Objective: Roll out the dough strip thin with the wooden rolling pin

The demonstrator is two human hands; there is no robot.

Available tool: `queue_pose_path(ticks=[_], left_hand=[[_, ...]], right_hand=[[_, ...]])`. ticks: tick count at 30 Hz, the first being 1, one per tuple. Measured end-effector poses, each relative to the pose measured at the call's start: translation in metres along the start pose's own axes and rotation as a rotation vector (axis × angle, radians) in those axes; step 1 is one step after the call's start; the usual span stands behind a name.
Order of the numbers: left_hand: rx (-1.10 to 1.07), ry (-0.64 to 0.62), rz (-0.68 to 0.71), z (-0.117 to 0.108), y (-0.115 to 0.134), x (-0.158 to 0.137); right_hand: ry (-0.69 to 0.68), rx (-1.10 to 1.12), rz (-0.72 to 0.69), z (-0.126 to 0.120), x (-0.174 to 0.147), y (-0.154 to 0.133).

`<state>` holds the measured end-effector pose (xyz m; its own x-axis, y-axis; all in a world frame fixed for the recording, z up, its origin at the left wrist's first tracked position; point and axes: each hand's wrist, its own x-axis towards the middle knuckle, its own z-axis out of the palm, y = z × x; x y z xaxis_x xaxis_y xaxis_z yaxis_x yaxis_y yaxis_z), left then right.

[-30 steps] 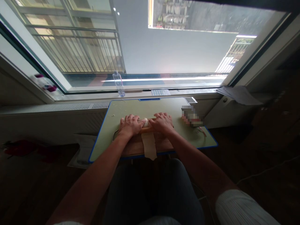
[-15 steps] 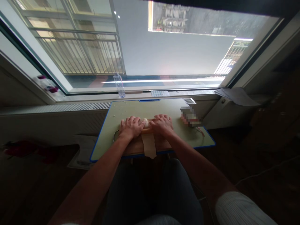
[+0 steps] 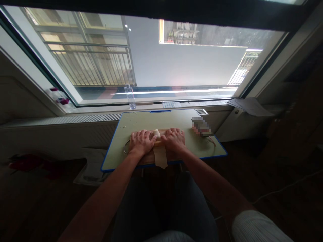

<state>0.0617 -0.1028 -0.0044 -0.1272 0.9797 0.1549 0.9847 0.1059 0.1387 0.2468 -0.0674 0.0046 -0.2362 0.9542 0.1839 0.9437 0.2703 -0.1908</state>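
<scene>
Both hands lie on a wooden rolling pin (image 3: 158, 143), one on either side of its middle. My left hand (image 3: 141, 142) covers the pin's left part, with its fingers bent forward over it. My right hand (image 3: 174, 139) covers the right part in the same way, thumb pointing inward. Between the hands, a pale strip of dough (image 3: 160, 157) comes out on the near side of the pin and hangs toward the table's front edge. A thicker rolled-up piece of dough (image 3: 156, 133) shows beyond the pin. Under all this lies a wooden board (image 3: 149, 159), partly hidden by my hands.
The board rests on a green table (image 3: 116, 149) with a blue rim. A blurred-out item (image 3: 202, 126) lies at the table's right. On the windowsill stand a clear bottle (image 3: 130, 97) and a white keypad-like object (image 3: 171, 104). Papers (image 3: 248, 106) lie farther right.
The camera view has tilted up a little, shifting the scene slightly. My hands remain on the rolling pin; more of the rolled dough shows beyond it.
</scene>
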Motion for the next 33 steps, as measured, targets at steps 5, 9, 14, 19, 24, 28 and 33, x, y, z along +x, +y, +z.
queue_pose_path(ticks=[5, 9, 14, 19, 24, 28, 33], left_hand=[[-0.026, -0.009, -0.009, -0.009, 0.006, -0.009], [-0.033, -0.016, -0.016, -0.011, 0.007, -0.010], [-0.036, -0.012, -0.019, -0.007, 0.005, -0.008], [-0.019, 0.001, -0.013, -0.002, 0.002, -0.002], [-0.018, -0.017, -0.006, -0.001, -0.001, 0.005], [-0.039, -0.037, -0.013, -0.002, -0.002, 0.009], [-0.040, -0.033, -0.008, -0.002, -0.002, 0.012]], right_hand=[[0.007, 0.003, -0.008, -0.003, -0.007, -0.001], [-0.011, -0.001, -0.007, -0.005, -0.009, -0.002], [-0.005, -0.004, -0.011, -0.004, -0.006, -0.001], [-0.004, -0.011, -0.006, 0.000, 0.000, 0.000], [-0.016, -0.004, -0.004, 0.002, 0.007, 0.001], [-0.038, 0.014, -0.009, -0.001, 0.011, 0.001], [-0.042, 0.011, -0.003, -0.001, 0.014, 0.000]])
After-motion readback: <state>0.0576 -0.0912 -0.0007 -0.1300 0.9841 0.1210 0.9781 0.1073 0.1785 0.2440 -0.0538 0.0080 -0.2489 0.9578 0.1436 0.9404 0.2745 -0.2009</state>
